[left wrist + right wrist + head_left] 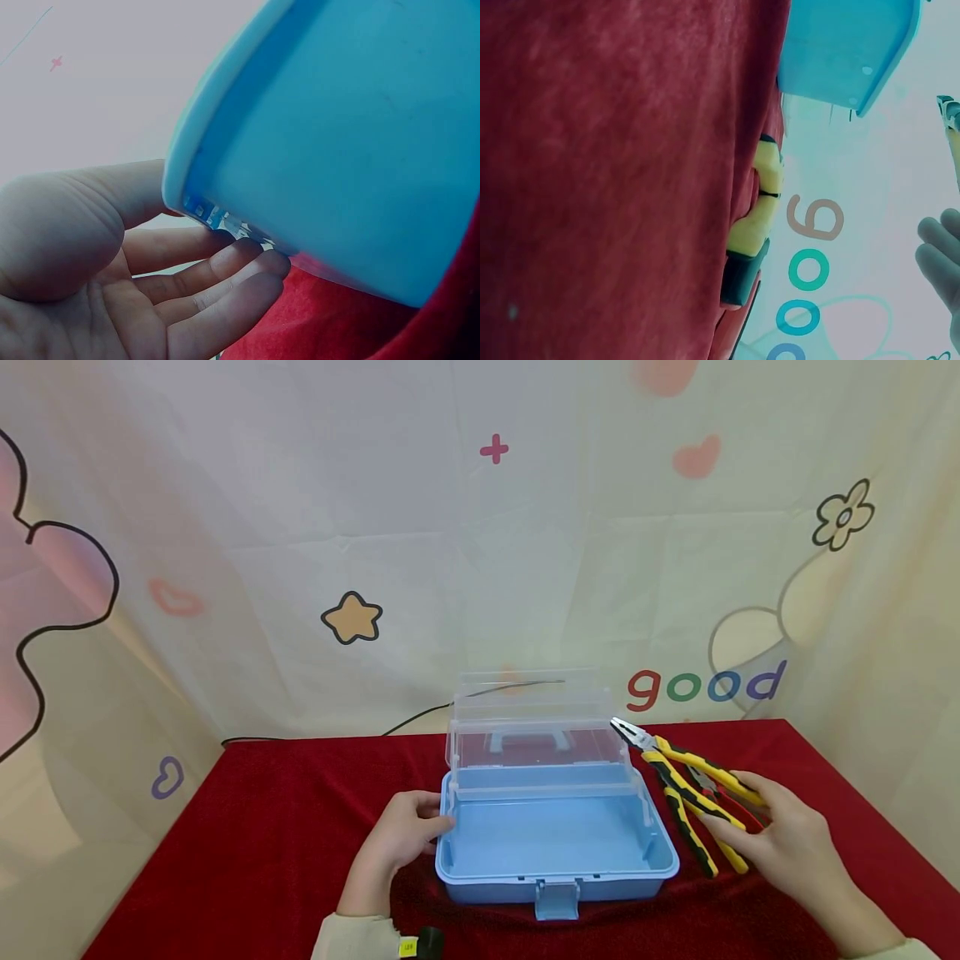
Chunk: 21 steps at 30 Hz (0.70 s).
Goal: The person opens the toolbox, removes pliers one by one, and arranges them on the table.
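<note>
A light blue toolbox (555, 835) stands with its clear lid (540, 727) raised at the back and its front latch (557, 900) hanging down. At its left side my left hand (401, 831) grips the rim, thumb at the edge and fingers against the outer wall. My right hand (798, 835) holds combination pliers (651, 745) by their yellow-and-black handles, jaws pointing to the back left and handles spread. Below them on the cloth lie another yellow-and-black-handled tool (688, 833) and a red-handled tool (742, 810), both partly hidden.
Dark red cloth (285, 835) covers the table. Behind it hangs a pale printed curtain (420, 527), with a thin black cable (416, 720) along the table's back edge. A carrying handle (528, 740) shows through the clear lid.
</note>
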Tool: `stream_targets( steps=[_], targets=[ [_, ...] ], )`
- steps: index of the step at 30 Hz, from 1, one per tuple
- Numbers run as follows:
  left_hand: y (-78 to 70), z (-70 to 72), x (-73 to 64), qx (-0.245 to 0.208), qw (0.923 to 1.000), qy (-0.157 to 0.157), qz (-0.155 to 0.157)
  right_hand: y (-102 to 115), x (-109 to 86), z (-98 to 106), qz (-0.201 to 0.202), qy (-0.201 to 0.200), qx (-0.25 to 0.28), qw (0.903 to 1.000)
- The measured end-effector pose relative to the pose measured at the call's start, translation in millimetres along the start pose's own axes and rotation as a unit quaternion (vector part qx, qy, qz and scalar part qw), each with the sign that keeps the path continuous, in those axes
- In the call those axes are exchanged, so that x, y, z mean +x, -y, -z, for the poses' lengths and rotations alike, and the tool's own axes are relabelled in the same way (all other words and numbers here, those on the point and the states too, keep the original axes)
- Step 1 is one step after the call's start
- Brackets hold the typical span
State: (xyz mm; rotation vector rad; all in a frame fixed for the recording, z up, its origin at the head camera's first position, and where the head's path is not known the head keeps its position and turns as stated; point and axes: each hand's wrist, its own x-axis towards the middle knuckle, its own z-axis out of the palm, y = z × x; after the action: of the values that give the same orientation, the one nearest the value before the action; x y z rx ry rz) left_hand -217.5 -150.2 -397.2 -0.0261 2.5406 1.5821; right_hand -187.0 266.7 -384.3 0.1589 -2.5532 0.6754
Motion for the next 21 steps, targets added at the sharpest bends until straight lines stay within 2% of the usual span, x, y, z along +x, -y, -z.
stream_targets(
  steps=[21],
  targets=[
    [-1.1,0.5,-1.0,-0.006,1.0000,0.002,0.008,-16.1,-0.3,4.5,-0.015,-0.002,-0.027,0.9995]
  ],
)
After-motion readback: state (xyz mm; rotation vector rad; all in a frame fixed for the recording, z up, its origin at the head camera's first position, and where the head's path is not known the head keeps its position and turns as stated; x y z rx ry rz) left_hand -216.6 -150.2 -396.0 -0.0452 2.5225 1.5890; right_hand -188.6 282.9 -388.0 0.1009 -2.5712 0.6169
